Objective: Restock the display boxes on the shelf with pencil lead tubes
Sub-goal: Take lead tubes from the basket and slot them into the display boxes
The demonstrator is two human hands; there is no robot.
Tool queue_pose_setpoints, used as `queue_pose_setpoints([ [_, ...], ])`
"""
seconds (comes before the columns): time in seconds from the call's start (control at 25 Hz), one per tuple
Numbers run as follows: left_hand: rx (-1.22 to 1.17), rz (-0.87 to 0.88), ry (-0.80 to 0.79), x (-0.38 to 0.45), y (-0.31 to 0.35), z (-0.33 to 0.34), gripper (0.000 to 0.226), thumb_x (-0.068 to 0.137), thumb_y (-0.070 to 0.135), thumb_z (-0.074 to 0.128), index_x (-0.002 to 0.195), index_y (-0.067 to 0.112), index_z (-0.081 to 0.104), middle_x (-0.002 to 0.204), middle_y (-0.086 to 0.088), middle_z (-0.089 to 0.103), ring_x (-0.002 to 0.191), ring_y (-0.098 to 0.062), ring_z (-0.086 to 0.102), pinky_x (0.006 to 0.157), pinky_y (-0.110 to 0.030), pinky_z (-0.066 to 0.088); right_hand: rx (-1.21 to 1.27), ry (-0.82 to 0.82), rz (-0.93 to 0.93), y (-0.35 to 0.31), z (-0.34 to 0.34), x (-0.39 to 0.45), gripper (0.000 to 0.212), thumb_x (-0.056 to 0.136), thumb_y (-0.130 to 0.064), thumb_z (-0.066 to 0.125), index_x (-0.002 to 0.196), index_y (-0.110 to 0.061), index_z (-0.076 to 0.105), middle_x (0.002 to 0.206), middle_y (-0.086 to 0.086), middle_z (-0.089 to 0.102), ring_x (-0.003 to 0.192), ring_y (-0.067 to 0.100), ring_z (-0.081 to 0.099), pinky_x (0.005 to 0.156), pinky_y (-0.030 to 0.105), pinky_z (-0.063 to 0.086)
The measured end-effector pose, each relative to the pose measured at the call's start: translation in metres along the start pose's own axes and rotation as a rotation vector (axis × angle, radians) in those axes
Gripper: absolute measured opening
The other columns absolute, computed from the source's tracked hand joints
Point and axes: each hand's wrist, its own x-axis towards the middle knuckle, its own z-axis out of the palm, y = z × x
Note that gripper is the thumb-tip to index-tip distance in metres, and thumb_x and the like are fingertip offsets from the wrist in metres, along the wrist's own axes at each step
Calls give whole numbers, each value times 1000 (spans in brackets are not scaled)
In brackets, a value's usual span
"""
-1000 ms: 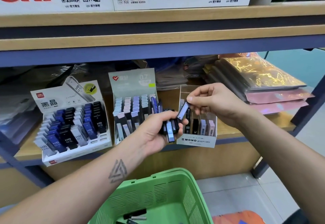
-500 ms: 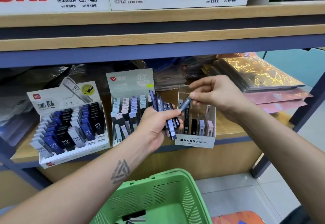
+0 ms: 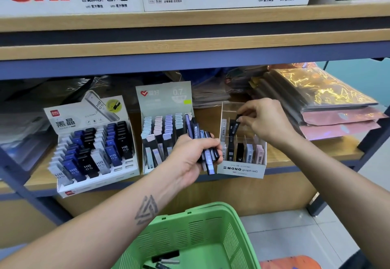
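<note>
You are in the middle of loading one tube into the clear MONO graph MG display box [image 3: 242, 168], so the step in hand is placement, not picking. Your right hand [image 3: 263, 122] pinches a black pencil lead tube [image 3: 233, 128] by its top end between thumb and fingertips, the other fingers loosely curled above it; the tube hangs below and to the left of that hand, tilted, its lower end already inside the box's clear walls but, as far as one can judge, not yet seated in a slot. Directly beneath your fingers stands the front row of tubes, black, grey and pink, upright between thin dividers. Your left hand [image 3: 193, 156] is wrapped around a bundle of spare lead tubes [image 3: 205, 146], purple, black and grey, fanned out past your fingers and held just left of the box, in front of the 0.7 display box [image 3: 166, 99]. The next move probably calls for straightening the tube until it stands upright, lining it with a free slot behind the front row, and lowering it before you loosen the pinch; which slot is free is hard to tell through the glare. Below your forearms, the green basket [image 3: 240, 226] holds a few more tubes [image 3: 165, 256].
</note>
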Motion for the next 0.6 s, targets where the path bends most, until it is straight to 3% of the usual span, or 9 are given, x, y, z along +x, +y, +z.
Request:
queue_pose_setpoints([
  [0.16,13,10,-13,-1,-1,-1,21,86,-8,68,104,-4,61,76,-21,67,60,-25,64,56,-34,57,-40,-57,-25,-1,9,-2,19,91,-13,73,109,-16,76,103,2,75,92,15,69,86,38,60],
  [0.36,26,14,-26,-1,-2,-2,23,85,-8,70,106,-5,61,77,-21,67,61,-25,64,57,-34,57,7,-31,14,0,-2,6,18,90,-12,74,108,-14,77,100,1,74,90,13,68,84,29,58],
  [0.6,37,19,-28,1,-3,-4,26,85,-8,70,109,-5,60,77,-21,67,61,-25,64,57,-34,58,-11,-63,29,1,10,3,18,91,-12,73,109,-14,76,100,3,75,87,14,69,84,35,60],
])
